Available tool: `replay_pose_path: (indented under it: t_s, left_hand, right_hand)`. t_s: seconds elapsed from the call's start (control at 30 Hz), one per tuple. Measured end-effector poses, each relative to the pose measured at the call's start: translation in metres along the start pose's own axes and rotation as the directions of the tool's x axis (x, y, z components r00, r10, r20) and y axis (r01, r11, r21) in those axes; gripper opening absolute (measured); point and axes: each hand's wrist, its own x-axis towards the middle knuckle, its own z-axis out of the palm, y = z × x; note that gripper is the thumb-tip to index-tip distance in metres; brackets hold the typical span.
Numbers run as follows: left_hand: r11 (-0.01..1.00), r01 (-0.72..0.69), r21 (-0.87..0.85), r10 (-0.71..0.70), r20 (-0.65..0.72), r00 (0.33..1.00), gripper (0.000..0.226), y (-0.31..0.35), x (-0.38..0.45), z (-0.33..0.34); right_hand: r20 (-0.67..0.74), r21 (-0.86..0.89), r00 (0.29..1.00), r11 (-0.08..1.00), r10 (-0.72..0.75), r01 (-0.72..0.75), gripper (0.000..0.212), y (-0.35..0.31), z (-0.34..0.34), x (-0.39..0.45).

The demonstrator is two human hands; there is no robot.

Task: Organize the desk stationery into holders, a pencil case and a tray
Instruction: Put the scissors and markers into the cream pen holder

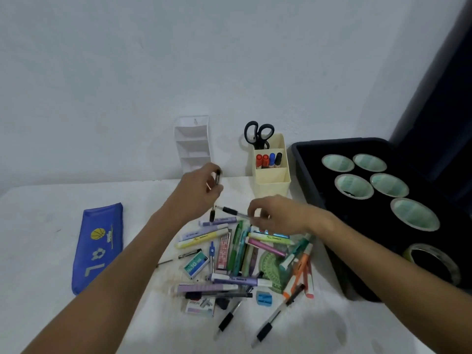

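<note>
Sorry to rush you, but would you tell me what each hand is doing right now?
Left hand: grips a bunch of dark-tipped pens, upright.
Right hand: pinches a clear pen with a black grip above the pile.

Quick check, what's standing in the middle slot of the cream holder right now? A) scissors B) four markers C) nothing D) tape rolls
B: four markers, two red, one blue, one black, stand in the middle slot of the cream holder; the scissors sit in the slot behind, and the front slot looks empty.
</note>
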Motion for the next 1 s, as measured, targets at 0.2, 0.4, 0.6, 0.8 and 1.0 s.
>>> replay_pose_path:
  t_s: [0.2, 0.4, 0.6, 0.8, 1.0]
  left_hand:
    - [0.949, -0.118, -0.293, 0.021, -0.317, 0.948, 0.013, 0.037, 0.035, 0.004]
    - [0.953, -0.156, -0.259, 0.091, -0.245, 0.965, 0.011, 0.059, 0.064, 0.044]
    - [0.984, -0.157, -0.086, 0.141, -0.168, 0.976, 0.015, 0.05, 0.07, 0.07]
    - [0.992, -0.101, -0.071, 0.093, -0.109, 0.99, 0.02, 0.038, 0.068, 0.083]
    - [0.996, -0.069, -0.061, 0.065, -0.077, 0.995, 0.025, 0.03, 0.066, 0.088]
  right_hand:
    - [-0.392, 0.067, 0.899, 0.981, 0.196, -0.185, 0.018, 0.036, -0.066, -0.008]
    - [-0.538, 0.103, 0.791, 0.954, 0.292, -0.282, 0.011, 0.054, -0.071, 0.013]
    - [-0.519, 0.118, 0.796, 0.949, 0.31, -0.292, 0.016, 0.061, -0.045, 0.04]
    - [-0.531, 0.137, 0.79, 0.951, 0.307, -0.278, 0.016, 0.065, -0.032, 0.054]
    - [-0.484, 0.204, 0.823, 0.952, 0.299, -0.226, 0.012, 0.066, -0.023, 0.059]
